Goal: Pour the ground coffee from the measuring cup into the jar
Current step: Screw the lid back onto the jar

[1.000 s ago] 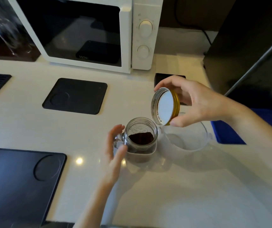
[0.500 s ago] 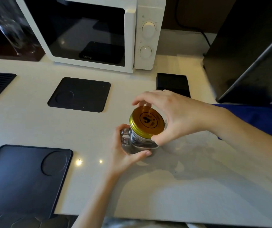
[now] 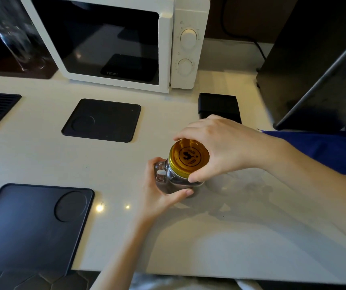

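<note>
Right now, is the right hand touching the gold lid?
Touching. The head view shows the right hand with fingertips and thumb pressed on the rim of the gold lid.

Kitchen or coffee corner, white microwave (image 3: 113,42) on pale countertop (image 3: 42,153), black mats (image 3: 102,120), glass jar (image 3: 176,176) of ground coffee

front: bare pale countertop (image 3: 220,248) open to near edge | left: two flat black square mats (image 3: 102,120) (image 3: 31,225), low, passable over | rear: white microwave (image 3: 113,42), small black box (image 3: 219,106) block | right: tall dark appliance (image 3: 318,65), blue cloth (image 3: 322,149) crowd approach
</note>
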Available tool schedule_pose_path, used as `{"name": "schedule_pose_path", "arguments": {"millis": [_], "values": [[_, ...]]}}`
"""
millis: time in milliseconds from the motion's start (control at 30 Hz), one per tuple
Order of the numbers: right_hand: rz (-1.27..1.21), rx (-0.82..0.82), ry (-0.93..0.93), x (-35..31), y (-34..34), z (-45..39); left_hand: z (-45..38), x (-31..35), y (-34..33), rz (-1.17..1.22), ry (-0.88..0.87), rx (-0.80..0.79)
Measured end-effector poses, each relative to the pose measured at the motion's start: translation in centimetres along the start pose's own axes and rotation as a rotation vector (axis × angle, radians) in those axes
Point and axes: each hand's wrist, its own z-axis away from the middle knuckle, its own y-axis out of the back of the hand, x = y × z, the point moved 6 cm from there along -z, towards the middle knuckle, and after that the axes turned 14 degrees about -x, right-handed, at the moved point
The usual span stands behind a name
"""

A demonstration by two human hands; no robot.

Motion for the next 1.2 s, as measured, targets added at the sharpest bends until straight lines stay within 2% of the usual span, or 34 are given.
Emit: {"name": "schedule_pose_path", "arguments": {"millis": [100,233,333,400,467,533,667,733,867,1000,1200], "values": [[0.039,0.018,-0.062,-0.1,0.0,0.1,0.0,-0.2,0.0,-0.017,0.005,0.003],[0.222,0.068,-0.136,-0.4,0.3,0.1,0.1,-0.4,-0.1,-0.003,0.008,0.002],[0.228,0.099,-0.191,0.4,1.2,0.7,0.1,-0.1,0.0,-0.050,-0.011,0.003],[0.189,0.013,-0.181,1.0,1.0,0.6,0.0,-0.1,0.1,-0.035,-0.011,0.007],[0.058,-0.146,-0.095,0.6,0.3,0.3,0.0,-0.4,0.1,0.005,-0.008,0.011],[-0.029,-0.191,-0.038,0.1,-0.2,0.1,0.1,-0.3,0.0,0.012,-0.015,0.010],[0.160,-0.027,-0.148,0.2,0.4,0.2,0.1,0.1,0.1,-0.010,-0.024,0.002],[0.192,-0.010,-0.190,0.6,0.5,0.4,0.1,-0.1,0.1,-0.016,-0.013,0.006],[0.030,-0.114,-0.045,0.5,-0.4,0.3,0.1,-0.3,0.0,0.017,0.018,0.012],[0.102,-0.005,-0.083,0.6,-0.2,0.2,0.1,0.0,0.0,0.048,0.014,0.010],[-0.016,-0.023,-0.024,1.0,-1.4,0.0,0.0,0.1,-0.1,-0.028,0.010,-0.016]]}}
